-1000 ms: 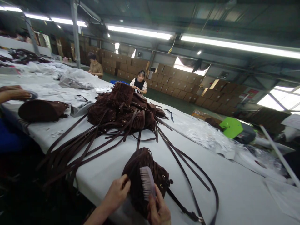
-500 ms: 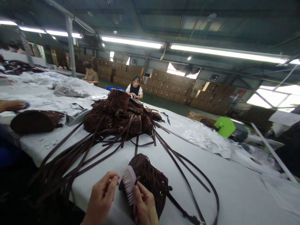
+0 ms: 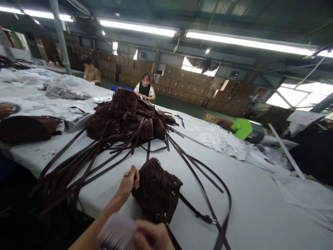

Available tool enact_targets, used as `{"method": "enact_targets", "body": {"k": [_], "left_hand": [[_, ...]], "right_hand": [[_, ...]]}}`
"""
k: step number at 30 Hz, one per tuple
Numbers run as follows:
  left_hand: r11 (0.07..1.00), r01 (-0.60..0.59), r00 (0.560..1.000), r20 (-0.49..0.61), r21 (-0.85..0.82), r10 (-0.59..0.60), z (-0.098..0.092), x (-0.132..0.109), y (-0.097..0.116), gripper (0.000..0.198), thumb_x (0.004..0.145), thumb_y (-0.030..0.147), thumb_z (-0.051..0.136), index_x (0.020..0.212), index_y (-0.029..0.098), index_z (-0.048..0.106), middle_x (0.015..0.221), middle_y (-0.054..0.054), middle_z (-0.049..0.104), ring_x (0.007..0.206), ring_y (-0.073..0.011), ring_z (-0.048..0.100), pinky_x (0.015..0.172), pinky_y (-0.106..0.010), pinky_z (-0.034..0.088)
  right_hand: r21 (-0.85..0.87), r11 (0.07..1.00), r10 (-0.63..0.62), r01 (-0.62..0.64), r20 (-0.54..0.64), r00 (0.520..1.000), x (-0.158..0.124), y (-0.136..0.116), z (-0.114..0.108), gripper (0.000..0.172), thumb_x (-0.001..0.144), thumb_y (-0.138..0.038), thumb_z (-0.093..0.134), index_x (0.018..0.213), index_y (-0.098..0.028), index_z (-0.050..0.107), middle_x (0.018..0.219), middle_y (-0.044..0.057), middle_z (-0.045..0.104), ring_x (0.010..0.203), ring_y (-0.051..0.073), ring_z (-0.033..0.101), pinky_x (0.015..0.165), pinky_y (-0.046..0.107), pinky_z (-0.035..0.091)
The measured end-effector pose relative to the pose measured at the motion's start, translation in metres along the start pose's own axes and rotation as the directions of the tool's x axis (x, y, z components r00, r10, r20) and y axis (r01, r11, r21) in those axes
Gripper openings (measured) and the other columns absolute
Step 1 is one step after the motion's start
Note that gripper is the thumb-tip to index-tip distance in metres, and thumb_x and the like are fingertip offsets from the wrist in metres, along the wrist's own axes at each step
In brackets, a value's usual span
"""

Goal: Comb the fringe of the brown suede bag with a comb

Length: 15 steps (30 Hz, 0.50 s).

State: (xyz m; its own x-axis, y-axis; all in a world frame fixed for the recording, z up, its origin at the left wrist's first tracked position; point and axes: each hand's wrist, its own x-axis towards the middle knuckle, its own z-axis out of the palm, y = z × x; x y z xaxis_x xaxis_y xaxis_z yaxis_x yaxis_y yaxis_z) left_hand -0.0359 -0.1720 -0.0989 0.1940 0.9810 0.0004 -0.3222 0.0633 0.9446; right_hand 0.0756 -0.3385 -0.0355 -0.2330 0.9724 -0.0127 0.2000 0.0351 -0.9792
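Note:
A dark brown fringed bag (image 3: 158, 191) with metal eyelets and a long strap lies on the white table in front of me. My left hand (image 3: 129, 181) is closed at the bag's left edge, its fingertips partly hidden against the brown material. Low in the picture, my right hand (image 3: 152, 235) grips a pale purple brush (image 3: 118, 231) with rows of bristles. Motion blurs the brush, which is apart from the bag and in front of my left forearm.
A heap of similar brown bags (image 3: 125, 118) sits farther back, its straps (image 3: 78, 170) hanging over the table's front edge. Another brown bag (image 3: 28, 128) lies at the left near a co-worker's hand (image 3: 6, 110). White sheets and plastic (image 3: 221, 142) cover the right side.
My right hand has drawn the brush off the bag, down and to the left. My left hand has moved up and forward to the bag's edge. The view has shifted slightly.

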Motion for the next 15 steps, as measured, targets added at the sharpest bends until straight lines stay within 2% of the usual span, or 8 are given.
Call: {"method": "enact_targets", "body": {"k": [1, 3, 5, 7, 9, 11, 13, 15], "left_hand": [[0.999, 0.009, 1.0, 0.0, -0.042, -0.009, -0.011, 0.004, 0.006, 0.057, 0.084, 0.075, 0.044, 0.064, 0.021, 0.04, 0.048, 0.008, 0.036, 0.04, -0.0088, 0.03, 0.042, -0.023, 0.029], [0.999, 0.001, 0.996, -0.094, -0.035, -0.004, -0.037, 0.005, 0.018, 0.053, 0.085, 0.07, 0.045, 0.069, 0.02, 0.045, 0.055, 0.005, 0.045, 0.043, -0.0093, 0.036, 0.043, -0.023, 0.032], [0.991, -0.015, 0.954, -0.295, 0.134, 0.055, -0.059, -0.005, 0.026, 0.047, 0.087, 0.065, 0.046, 0.074, 0.019, 0.048, 0.062, 0.003, 0.051, 0.047, -0.0105, 0.04, 0.046, -0.024, 0.034], [0.915, 0.005, 0.891, -0.417, 0.404, 0.179, -0.069, -0.027, 0.025, 0.043, 0.087, 0.061, 0.047, 0.077, 0.02, 0.051, 0.064, 0.004, 0.051, 0.052, -0.0126, 0.044, 0.051, -0.025, 0.036], [0.782, 0.028, 0.924, -0.315, 0.622, 0.218, -0.062, -0.056, 0.014, 0.044, 0.088, 0.062, 0.046, 0.077, 0.021, 0.053, 0.062, 0.004, 0.05, 0.057, -0.015, 0.048, 0.057, -0.026, 0.038], [0.679, 0.01, 0.99, -0.101, 0.734, 0.095, -0.041, -0.084, -0.002, 0.048, 0.087, 0.066, 0.045, 0.081, 0.021, 0.058, 0.064, 0.002, 0.054, 0.063, -0.0179, 0.054, 0.063, -0.028, 0.041], [0.608, -0.008, 0.999, 0.035, 0.794, -0.033, -0.015, -0.106, -0.022, 0.052, 0.084, 0.068, 0.048, 0.094, 0.019, 0.063, 0.077, -0.003, 0.064, 0.075, -0.0226, 0.061, 0.07, -0.031, 0.044], [0.566, -0.001, 0.992, 0.075, 0.824, -0.106, 0.008, -0.115, -0.039, 0.056, 0.083, 0.066, 0.052, 0.105, 0.016, 0.062, 0.092, -0.01, 0.069, 0.088, -0.0275, 0.065, 0.079, -0.034, 0.047]], "right_hand": [[-0.053, 0.998, 0.027, -0.036, -0.16, 0.987, -0.002, 0.011, -0.013, 0.043, 0.091, -0.057, 0.053, 0.094, -0.019, 0.072, 0.069, -0.001, 0.055, 0.061, 0.013, 0.045, 0.055, 0.024, 0.034], [-0.081, 0.983, 0.104, -0.162, -0.48, 0.871, -0.007, 0.037, -0.042, 0.053, 0.088, -0.065, 0.05, 0.108, -0.017, 0.065, 0.068, 0.001, 0.057, 0.055, 0.014, 0.046, 0.049, 0.024, 0.036], [-0.048, 0.972, 0.156, -0.232, -0.609, 0.778, -0.013, 0.062, -0.066, 0.062, 0.084, -0.073, 0.051, 0.107, -0.016, 0.06, 0.066, 0.0, 0.055, 0.047, 0.013, 0.044, 0.043, 0.024, 0.034], [0.032, 0.966, 0.216, -0.258, -0.652, 0.727, -0.018, 0.082, -0.077, 0.068, 0.078, -0.079, 0.052, 0.102, -0.016, 0.057, 0.067, -0.001, 0.056, 0.042, 0.01, 0.042, 0.039, 0.023, 0.032], [0.146, 0.952, 0.297, -0.27, -0.657, 0.692, -0.021, 0.093, -0.075, 0.076, 0.07, -0.085, 0.053, 0.101, -0.016, 0.054, 0.069, 0.001, 0.06, 0.038, 0.009, 0.04, 0.037, 0.023, 0.029], [0.231, 0.934, 0.357, -0.274, -0.636, 0.684, -0.02, 0.1, -0.067, 0.082, 0.064, -0.088, 0.054, 0.102, -0.015, 0.052, 0.072, 0.003, 0.063, 0.035, 0.008, 0.039, 0.035, 0.022, 0.027], [0.25, 0.931, 0.366, -0.268, -0.61, 0.703, -0.018, 0.104, -0.057, 0.08, 0.066, -0.086, 0.053, 0.103, -0.015, 0.052, 0.074, 0.004, 0.064, 0.035, 0.008, 0.04, 0.035, 0.022, 0.028], [0.231, 0.938, 0.347, -0.26, -0.588, 0.731, -0.016, 0.107, -0.05, 0.074, 0.072, -0.082, 0.052, 0.103, -0.015, 0.053, 0.07, 0.001, 0.062, 0.036, 0.008, 0.04, 0.035, 0.021, 0.028]]}}
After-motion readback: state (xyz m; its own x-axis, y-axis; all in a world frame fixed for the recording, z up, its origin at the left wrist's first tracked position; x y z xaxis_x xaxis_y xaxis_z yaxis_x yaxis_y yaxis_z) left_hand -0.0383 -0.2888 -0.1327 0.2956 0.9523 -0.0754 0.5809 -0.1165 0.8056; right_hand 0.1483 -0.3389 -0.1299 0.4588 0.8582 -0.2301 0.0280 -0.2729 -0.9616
